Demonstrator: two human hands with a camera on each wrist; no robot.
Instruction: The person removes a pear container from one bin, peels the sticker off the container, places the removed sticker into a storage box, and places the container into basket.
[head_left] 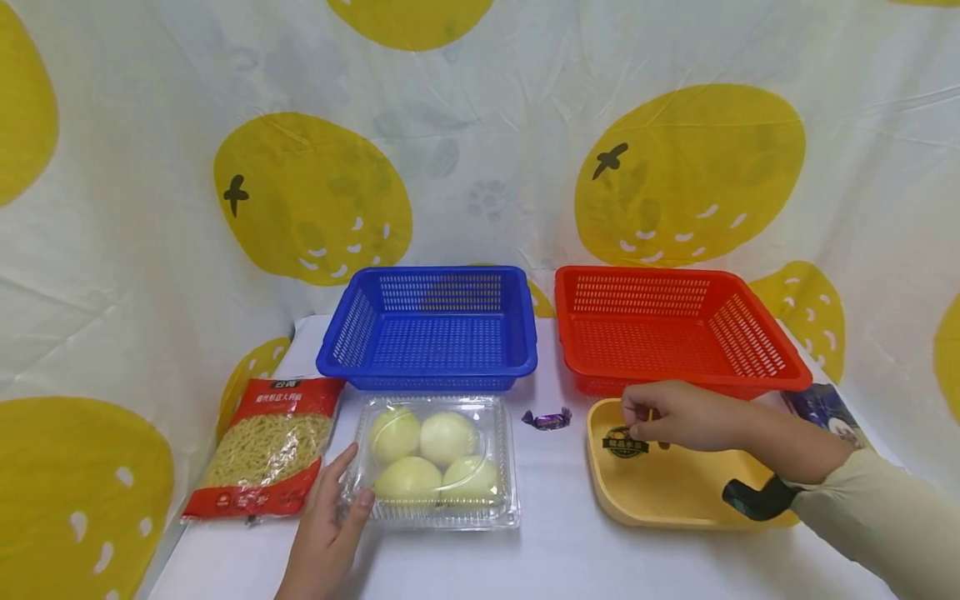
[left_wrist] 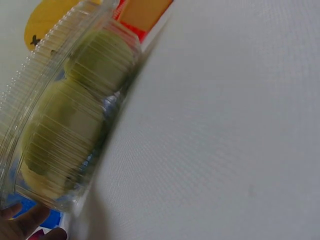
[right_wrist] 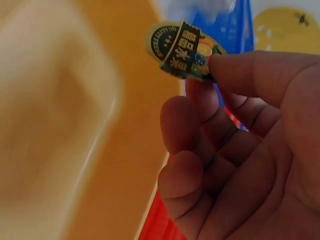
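Evidently, a likely flimsy fruit label (right_wrist: 176,49), best edge-held, is pinched by the right hand (head_left: 675,414); the left hand (head_left: 330,522) is spread, empty.

Oval sticker (right_wrist: 184,50): gold "精品水果" across dark green band; small curved capitals beside it seem to start "QUALITY", rest unclear. Red pasta bag (head_left: 266,446): white characters ending "意大利面" on upper red part; brand lettering above too small to read.
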